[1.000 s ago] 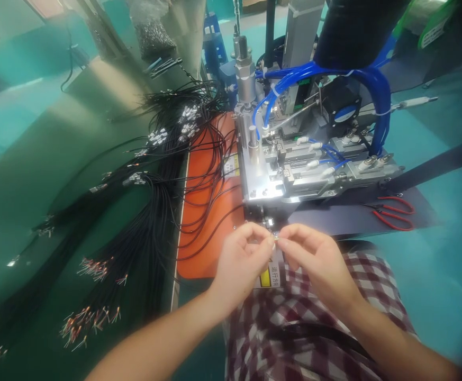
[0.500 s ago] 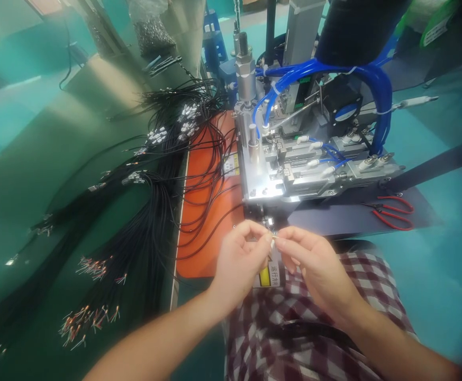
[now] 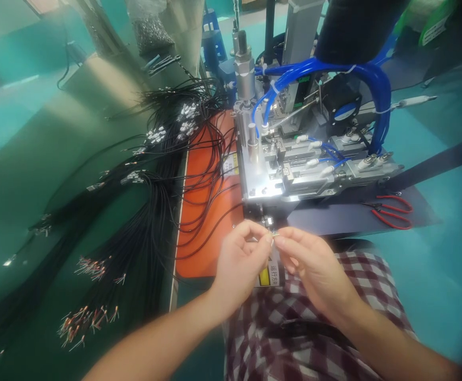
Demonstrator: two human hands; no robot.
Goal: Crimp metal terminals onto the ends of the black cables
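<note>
- Whereas a second ago my fingertips met a little nearer to me, both hands have since crept farther away. The pinch now sits just beside the near edge of the silver metal machine with blue air hoses (image 3: 294, 177).
- My left hand (image 3: 241, 259) has thumb and forefinger closed on a tiny pale metal piece (image 3: 274, 235). My right hand (image 3: 314, 264) pinches its other end, with the remaining fingers loosely curled.
- The piece is too small for me to tell what it is.
- I judge this to be fine fingertip work that has moved closer to the machine.
- Nothing else has shifted: the thin black wires (image 3: 151, 211) lie to the left, some trailing across the orange mat (image 3: 199, 248), and the red-handled pliers (image 3: 391, 211) lie to the right.
</note>
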